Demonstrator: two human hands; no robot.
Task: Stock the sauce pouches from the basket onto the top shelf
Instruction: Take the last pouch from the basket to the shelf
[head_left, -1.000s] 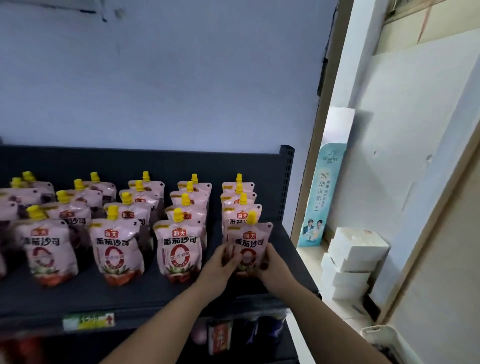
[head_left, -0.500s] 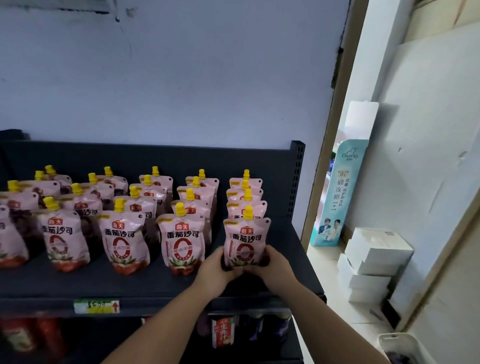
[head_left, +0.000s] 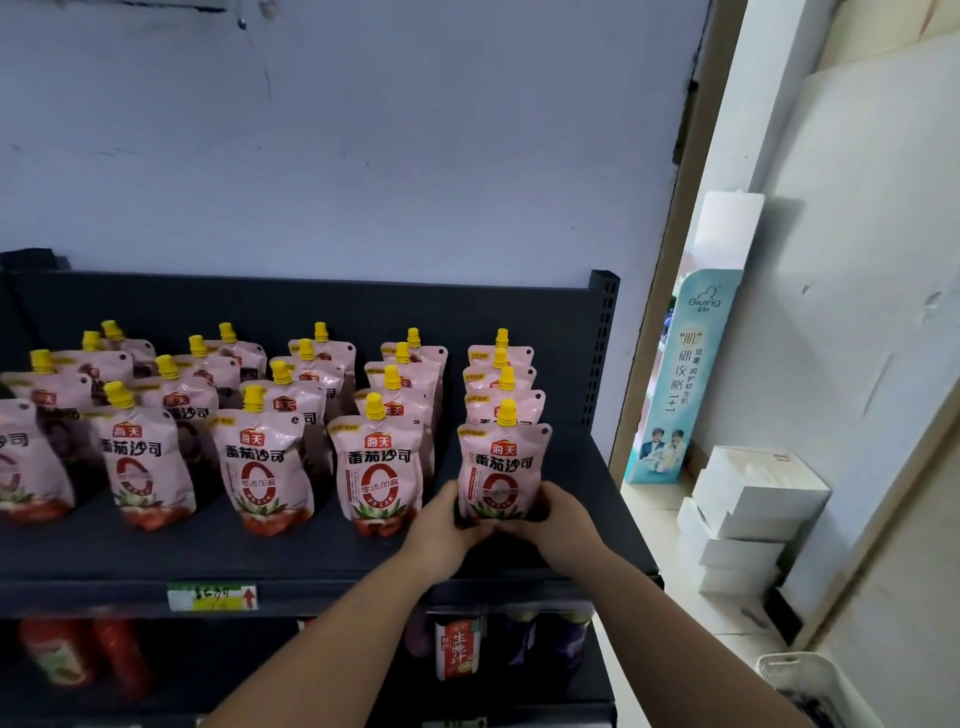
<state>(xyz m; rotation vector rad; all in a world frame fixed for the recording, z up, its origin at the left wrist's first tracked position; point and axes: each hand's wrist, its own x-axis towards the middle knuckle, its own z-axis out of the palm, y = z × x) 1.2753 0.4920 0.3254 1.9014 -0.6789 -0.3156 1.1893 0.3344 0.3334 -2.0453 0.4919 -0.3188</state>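
step: seating front pouch (head_left: 503, 470) | my left grip (head_left: 441, 525) and right grip (head_left: 558, 517) clasp its base | advice: square it upright before I release

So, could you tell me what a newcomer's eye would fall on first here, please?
First, the rows of pink tomato sauce pouches with yellow caps, standing on the dark top shelf. Then the left hand and right hand gripping the front pouch of the rightmost row. A teal display board leans rightward, beyond the shelf.
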